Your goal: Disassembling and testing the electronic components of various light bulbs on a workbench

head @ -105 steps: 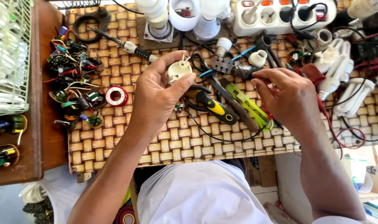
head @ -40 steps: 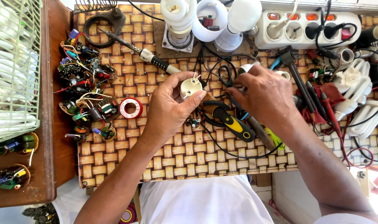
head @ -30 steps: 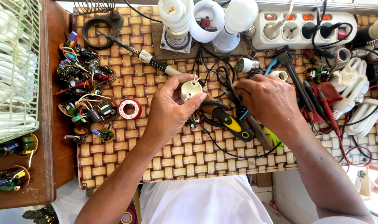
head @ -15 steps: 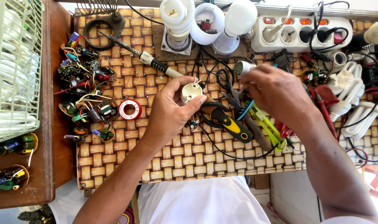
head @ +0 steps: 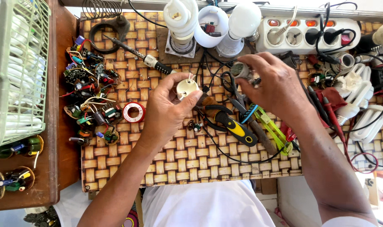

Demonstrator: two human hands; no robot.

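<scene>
Lifted right hand (head: pixel 275 86) (fingers pinching) metal bulb base (head: pixel 238 69).

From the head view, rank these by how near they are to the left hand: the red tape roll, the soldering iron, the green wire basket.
Measured from the left hand, which holds a small cream round cap:
1. Red tape roll, just to its left on the woven mat.
2. Soldering iron, above and left of it.
3. Green wire basket, at the far left edge.

head cam: on your head | faced straight down | sat close over the woven mat (head: pixel 191 164) | only view, nothing shared
</scene>
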